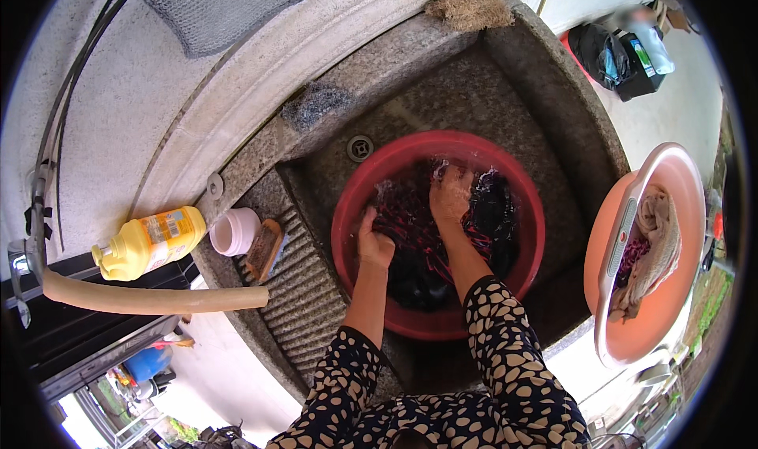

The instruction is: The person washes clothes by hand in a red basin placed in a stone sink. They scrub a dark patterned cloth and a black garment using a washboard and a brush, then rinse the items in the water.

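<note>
A red plastic basin (342,271) holds water and a dark wet garment (493,212) with pink-red streaks. My left hand (375,242) is at the basin's left inner side, closed on the garment's edge; its fingertips are hidden in the dark cloth and water. Farther in, toward the far right of the middle, my right hand (452,198) presses down with its fingers bent into the same cloth. Some blur and splashing show around its fingers.
The basin stands in a stone sink (553,94) beside a ribbed washboard (304,315). On the left are a scrub brush (266,248), pink cup (234,232), yellow bottle (154,242) and hose (158,293). A peach basin (671,291) with clothes stands right. Scouring pads (470,7) lie on the rim.
</note>
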{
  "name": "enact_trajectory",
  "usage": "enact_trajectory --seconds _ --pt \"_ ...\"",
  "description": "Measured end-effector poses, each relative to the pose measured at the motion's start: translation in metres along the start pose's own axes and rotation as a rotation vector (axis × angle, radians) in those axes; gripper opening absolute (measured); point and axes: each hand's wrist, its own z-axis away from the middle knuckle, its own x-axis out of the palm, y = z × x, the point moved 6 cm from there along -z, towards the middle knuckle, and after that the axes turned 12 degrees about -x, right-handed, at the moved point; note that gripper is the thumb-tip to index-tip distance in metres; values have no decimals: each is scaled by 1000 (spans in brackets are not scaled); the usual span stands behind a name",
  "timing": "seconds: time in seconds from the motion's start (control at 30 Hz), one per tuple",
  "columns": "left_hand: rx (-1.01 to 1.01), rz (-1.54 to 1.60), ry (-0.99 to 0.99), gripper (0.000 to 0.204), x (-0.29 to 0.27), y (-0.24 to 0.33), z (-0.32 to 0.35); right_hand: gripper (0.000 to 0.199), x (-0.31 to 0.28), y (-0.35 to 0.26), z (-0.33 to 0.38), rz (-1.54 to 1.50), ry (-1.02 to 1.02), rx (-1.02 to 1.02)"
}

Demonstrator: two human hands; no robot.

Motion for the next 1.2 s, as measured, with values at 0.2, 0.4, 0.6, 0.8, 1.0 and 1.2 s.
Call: enact_trajectory --seconds 0.2,0.4,0.6,0.8,1.0,1.2 --pt "28 317 -539 50 18 10 21 17 -40 -128 88 -526 -120 -489" --pt "7 6 -258 48 -20 -2 28 29 -32 -138 72 -269 53 -751" --pt "456 -569 310 49 23 42 48 25 -31 -31 -10 69 293 -229" --pt "99 -1639 585 57 22 7 -2 42 19 -23 16 340 -167 -560" --pt "300 -1289 422 39 3 24 -8 41 11 5 -21 118 -289 -199" --pt "261 -126 33 16 18 29 72 16 -94 -21 -13 -815 -194 98"
